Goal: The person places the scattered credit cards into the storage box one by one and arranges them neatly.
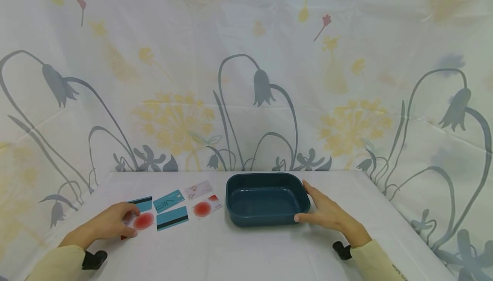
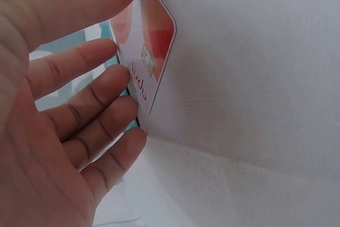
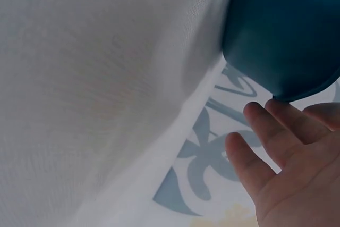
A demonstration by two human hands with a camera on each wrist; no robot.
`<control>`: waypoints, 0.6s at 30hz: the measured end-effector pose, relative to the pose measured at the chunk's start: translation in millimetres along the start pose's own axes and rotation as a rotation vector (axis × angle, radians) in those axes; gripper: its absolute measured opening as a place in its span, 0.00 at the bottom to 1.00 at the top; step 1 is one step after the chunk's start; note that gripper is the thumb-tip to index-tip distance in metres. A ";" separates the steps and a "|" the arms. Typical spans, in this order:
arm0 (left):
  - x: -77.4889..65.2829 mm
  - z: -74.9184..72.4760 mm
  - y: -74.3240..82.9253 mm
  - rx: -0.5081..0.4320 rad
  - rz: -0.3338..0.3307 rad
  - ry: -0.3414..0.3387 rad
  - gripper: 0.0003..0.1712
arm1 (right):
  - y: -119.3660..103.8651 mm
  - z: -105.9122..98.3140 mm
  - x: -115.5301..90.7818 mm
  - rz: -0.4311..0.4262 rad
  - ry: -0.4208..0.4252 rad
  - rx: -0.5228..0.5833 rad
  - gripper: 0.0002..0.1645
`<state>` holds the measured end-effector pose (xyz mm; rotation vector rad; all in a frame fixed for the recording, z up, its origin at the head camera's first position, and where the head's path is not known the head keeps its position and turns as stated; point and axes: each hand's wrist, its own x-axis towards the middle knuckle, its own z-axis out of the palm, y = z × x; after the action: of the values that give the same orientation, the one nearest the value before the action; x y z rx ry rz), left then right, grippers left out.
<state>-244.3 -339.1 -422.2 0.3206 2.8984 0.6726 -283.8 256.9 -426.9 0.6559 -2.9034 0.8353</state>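
Note:
A white bank card (image 1: pixel 144 221) with a red circle and a chip lies at the left of the table. My left hand (image 1: pixel 115 222) is over its left part, thumb at the near edge and fingers along the far edge. In the left wrist view the fingers (image 2: pixel 103 107) are loosely bent beside the card (image 2: pixel 151 43). A blue striped card (image 1: pixel 144 203) is just behind, partly hidden. My right hand (image 1: pixel 327 211) touches the right end of a dark teal box (image 1: pixel 265 220), thumb at the front corner, fingers extended by the back corner (image 3: pixel 287 78).
Between my left hand and the box lie a blue VIP card (image 1: pixel 168 201), a blue striped card (image 1: pixel 172 218), a pale flowered card (image 1: pixel 198 190) and a white card with a red circle (image 1: pixel 208 206). A flower-patterned cloth (image 1: pixel 246 101) hangs behind the table.

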 end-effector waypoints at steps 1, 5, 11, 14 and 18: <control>0.0 -0.4 0.7 -0.002 -0.003 -0.002 0.28 | -0.2 0.4 0.1 -0.002 -0.001 0.002 0.68; 0.3 -0.8 2.8 -0.019 -0.024 -0.013 0.28 | -0.2 1.9 0.2 -0.009 0.004 0.009 0.67; 1.7 -0.7 3.8 -0.043 -0.052 -0.038 0.28 | -0.5 3.6 0.8 0.008 -0.001 0.027 0.67; 2.5 -0.7 3.8 -0.039 -0.053 -0.040 0.28 | -1.0 4.4 1.8 0.030 -0.012 0.038 0.66; 3.8 -0.1 3.7 -0.030 -0.067 -0.033 0.29 | -1.6 5.3 2.6 0.046 -0.020 0.044 0.66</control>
<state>-247.3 -335.0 -420.8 0.2273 2.8506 0.6921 -285.2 251.9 -430.2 0.6060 -2.9363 0.9061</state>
